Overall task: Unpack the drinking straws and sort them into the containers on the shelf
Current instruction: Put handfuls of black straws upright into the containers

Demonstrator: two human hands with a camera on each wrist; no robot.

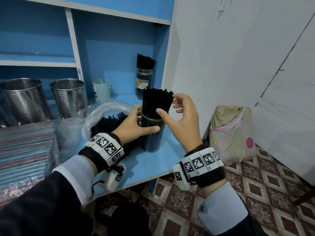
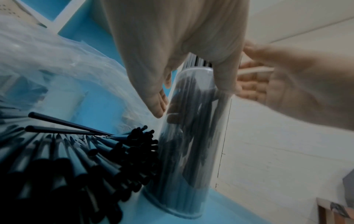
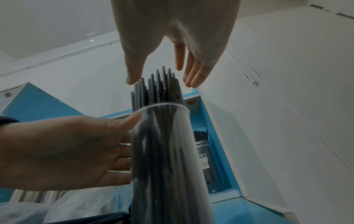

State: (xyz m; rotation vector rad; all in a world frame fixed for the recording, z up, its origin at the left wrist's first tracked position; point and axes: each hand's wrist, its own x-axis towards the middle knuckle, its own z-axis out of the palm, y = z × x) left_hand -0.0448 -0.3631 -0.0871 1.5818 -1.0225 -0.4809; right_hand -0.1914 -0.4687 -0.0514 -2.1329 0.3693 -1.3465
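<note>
Straws (image 1: 156, 103), black and tightly packed, stand upright in a clear cylinder (image 1: 152, 138) on the blue shelf (image 1: 153, 162), their tops rising above its rim. Left hand (image 1: 136, 124) wraps the cylinder just under the rim, thumb across the front and fingers curled round the back. Right hand (image 1: 180, 116) hovers beside the straw tops with fingers spread and loosely bent, thumb and fingertips near the bundle but gripping nothing. More loose straws (image 1: 109, 124) lie in an opened plastic bag (image 1: 102, 111) just left of the cylinder. Behind stands a jar (image 1: 144, 84) also holding black straws. Farther left sit a white cup (image 1: 102, 90) and two perforated steel holders (image 1: 68, 97). A filled bag (image 1: 231, 135) rests on the tiled floor to the right.
</note>
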